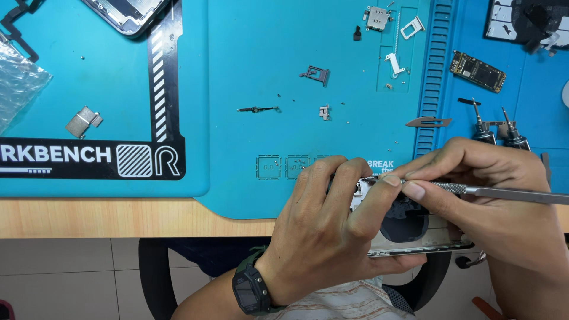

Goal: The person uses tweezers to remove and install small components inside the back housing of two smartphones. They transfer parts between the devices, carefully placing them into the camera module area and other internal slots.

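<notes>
- While my left hand [323,228] wraps over the phone frame [409,237], fingers curled and clamped on its top edge with the thumb under the near side, the frame sits tilted up off the mat's near edge, so the inside faces me.
- My watch [252,290] is nearest the camera, wrist hanging out past the wooden desk edge [118,218].
- My right hand [480,201] comes in from the right, thumb and forefinger pinched together on the knurled grip of a thin metal tool [510,192]; held low like a pen, for fine control, I reckon.
- The tool's tip goes in behind my left fingertips, so I cannot tell what it touches inside the frame.
- The dark round part [403,222] in the frame shows between my two hands.
- Just past my right knuckles, two screwdrivers [498,133] stand tips up and a tweezer [428,121] lies flat, all near to hand.
- Middle of the blue mat [249,71]: a small tray [317,74], a thin flex strip [258,109] and a bracket [324,112], laid well apart, likely so nothing gets mixed up.
- Loose screws sit in the little square pockets [283,167] by my left fingers.
- Further right, a circuit board [478,71] lies alone past the ribbed strip.
- Far left, a folded metal shield [83,121] and a clear bag [18,83]; a second phone body [127,15] at the top edge.
</notes>
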